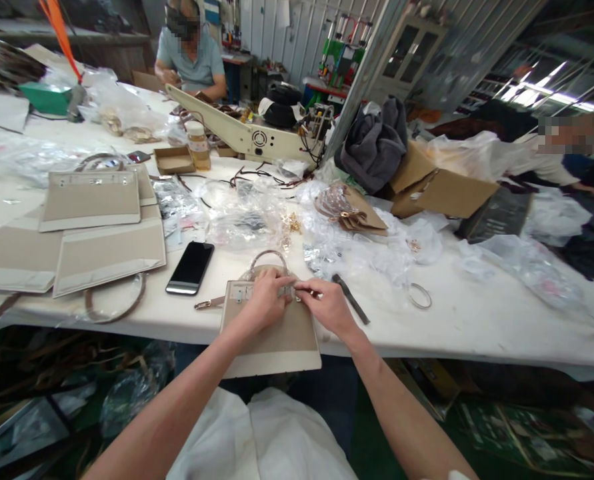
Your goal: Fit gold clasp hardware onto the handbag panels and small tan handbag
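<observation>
A beige handbag (277, 340) lies flat at the near edge of the white table (477, 320), its handle pointing away from me and its lower part hanging over the edge. My left hand (267, 297) rests on the bag's top flap, fingers curled and pressed on the metal fitting there. My right hand (327, 303) meets it from the right, thumb and fingers pinched on a small metal piece at the same fitting. A thin strap with a clasp (207, 304) sticks out to the bag's left.
A black phone (191, 267) lies left of the bag, a dark tool (351, 299) and a metal ring (419, 296) to the right. Stacked beige bags (97, 227), plastic bags, cardboard boxes (441, 190) and a machine arm (241, 133) crowd the table. Two people sit beyond.
</observation>
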Motion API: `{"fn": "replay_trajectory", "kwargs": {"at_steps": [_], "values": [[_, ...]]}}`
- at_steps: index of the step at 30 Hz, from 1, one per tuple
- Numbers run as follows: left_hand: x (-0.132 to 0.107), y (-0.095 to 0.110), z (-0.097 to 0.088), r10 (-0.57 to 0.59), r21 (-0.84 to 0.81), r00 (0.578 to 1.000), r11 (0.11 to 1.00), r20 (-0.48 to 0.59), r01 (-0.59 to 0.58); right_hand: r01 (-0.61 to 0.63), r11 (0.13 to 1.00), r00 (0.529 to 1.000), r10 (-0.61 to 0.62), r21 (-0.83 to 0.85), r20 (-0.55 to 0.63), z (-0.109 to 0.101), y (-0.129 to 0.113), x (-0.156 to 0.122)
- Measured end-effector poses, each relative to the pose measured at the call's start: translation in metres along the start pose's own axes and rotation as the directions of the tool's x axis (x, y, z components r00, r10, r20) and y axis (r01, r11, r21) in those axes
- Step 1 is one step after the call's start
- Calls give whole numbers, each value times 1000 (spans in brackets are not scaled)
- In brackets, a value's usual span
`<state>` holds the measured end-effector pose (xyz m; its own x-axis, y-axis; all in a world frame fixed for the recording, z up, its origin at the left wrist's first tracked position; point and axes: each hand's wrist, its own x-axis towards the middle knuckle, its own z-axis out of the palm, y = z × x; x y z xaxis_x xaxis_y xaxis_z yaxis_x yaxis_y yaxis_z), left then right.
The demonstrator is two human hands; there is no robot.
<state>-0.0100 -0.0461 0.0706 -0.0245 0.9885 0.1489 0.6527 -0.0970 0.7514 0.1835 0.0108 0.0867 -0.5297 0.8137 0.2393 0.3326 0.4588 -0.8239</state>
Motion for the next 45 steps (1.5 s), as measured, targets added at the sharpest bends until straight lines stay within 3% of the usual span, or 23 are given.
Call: {"fn": "replay_trajectory", "kwargs": {"at_steps": [12, 16, 19, 22, 24, 26, 29, 31, 34, 37, 39, 42, 45], "values": [[-1, -1, 1, 9, 5, 1000, 1000, -24, -8, 138, 981, 990, -139, -137, 0, 6, 0, 1], [-1, -3, 2, 15, 15, 999, 1000, -29, -14, 144, 976, 989, -149, -165, -19, -2, 3, -3], [-2, -3, 3, 9, 17, 999, 1000, -33, -9, 83, 959, 985, -120, -270, -126, -23, 15, -12], [1, -4, 1, -6, 21, 1000, 1000, -12, 7, -62, 838, 965, -89, -542, -249, -48, 41, -18], [6, -4, -2, -29, 27, 999, 999, 17, 28, -156, 753, 962, -31, -640, -272, -59, 61, -18], [13, -5, -7, -58, 27, 996, 998, 63, 56, -187, 742, 972, 43, -644, -233, -64, 78, -15], [22, -3, -15, -73, 31, 988, 997, 134, 69, -184, 797, 977, 82, -575, -199, -68, 87, -12], [25, -1, -18, -83, 52, 984, 996, 156, 75, -198, 869, 956, 68, -454, -286, -69, 83, -15], [26, 5, -19, -132, 95, 979, 988, 156, 118, -140, 987, 878, 88, -75, -471, -71, 67, -30], [28, 11, -15, -173, 132, 975, 979, 141, 155, -31, 969, 824, 163, 245, -543, -75, 55, -43], [30, 13, -13, -200, 151, 970, 972, 138, 179, -44, 937, 847, 220, 348, -485, -82, 52, -44], [32, 12, -11, -215, 152, 966, 969, 146, 193, -151, 913, 863, 309, 379, -400, -92, 48, -37], [33, 11, -10, -200, 135, 970, 974, 136, 182, -159, 920, 835, 318, 358, -449, -91, 26, -21]]}}
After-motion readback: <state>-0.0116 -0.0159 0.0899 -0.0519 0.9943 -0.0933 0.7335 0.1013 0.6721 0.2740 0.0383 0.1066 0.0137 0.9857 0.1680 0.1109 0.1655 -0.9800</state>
